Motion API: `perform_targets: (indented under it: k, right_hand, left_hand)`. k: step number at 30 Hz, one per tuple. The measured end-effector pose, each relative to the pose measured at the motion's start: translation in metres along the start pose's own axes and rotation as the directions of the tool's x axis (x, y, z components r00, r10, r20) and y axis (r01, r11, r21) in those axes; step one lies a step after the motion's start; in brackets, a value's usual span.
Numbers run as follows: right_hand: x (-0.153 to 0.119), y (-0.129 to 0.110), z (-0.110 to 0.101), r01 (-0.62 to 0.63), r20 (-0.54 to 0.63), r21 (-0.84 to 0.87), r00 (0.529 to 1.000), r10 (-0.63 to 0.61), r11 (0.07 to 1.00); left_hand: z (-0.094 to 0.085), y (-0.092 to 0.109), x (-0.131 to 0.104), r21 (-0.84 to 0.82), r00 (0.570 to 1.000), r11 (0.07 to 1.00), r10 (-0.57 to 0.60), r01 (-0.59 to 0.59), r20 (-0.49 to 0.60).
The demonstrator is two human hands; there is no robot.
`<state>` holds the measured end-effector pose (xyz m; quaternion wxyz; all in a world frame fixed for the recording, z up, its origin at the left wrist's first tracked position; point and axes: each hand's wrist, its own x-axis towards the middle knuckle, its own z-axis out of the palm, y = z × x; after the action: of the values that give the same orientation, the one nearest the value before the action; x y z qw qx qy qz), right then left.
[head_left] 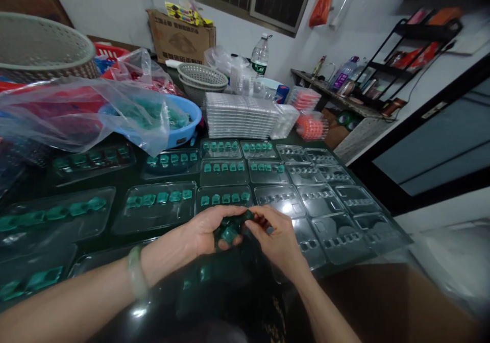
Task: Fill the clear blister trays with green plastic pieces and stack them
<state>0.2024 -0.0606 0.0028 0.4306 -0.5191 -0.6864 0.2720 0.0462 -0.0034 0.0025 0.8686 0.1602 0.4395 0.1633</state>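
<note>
Cupped palm up, my left hand (209,229) holds several small translucent green plastic pieces (228,234). The fingers of my right hand (277,233) pinch at a dark green piece (248,216) by the left fingertips; its exact shape is blurred. Just beyond my hands lies a clear plastic tray (225,210) with a row of green pieces in its slots. More filled trays, such as the clear tray (153,218) to the left, stand in rows. On the right, clear trays (319,200) have slots without green pieces.
A blue basin (191,128) of green pieces stands at the back left, partly under a clear plastic bag (76,108). Behind the trays are a stack of clear plastic trays (241,116), grey baskets (202,75), a water bottle (260,56) and a cardboard box (184,42).
</note>
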Motion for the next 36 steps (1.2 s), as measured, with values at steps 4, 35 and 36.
perform_targets:
  k: [4, 35, 36]
  right_hand:
    - [0.023, 0.024, -0.016, -0.068, 0.04, -0.012, 0.997, 0.069, 0.998]
    - [0.175, 0.132, -0.078, -0.305, -0.13, -0.781, 0.933, 0.336, 0.544]
    - [0.176, 0.131, -0.082, -0.273, -0.103, -0.788, 0.942, 0.319, 0.552]
  left_hand:
    - [-0.002, 0.01, -0.003, 0.005, 0.998, 1.0, 0.012, -0.012, 0.069]
    - [-0.032, 0.014, -0.025, 0.025, 0.987, 0.987, 0.159, -0.159, -0.018]
    - [-0.032, 0.015, -0.025, 0.003, 0.986, 0.986, 0.167, -0.167, 0.003]
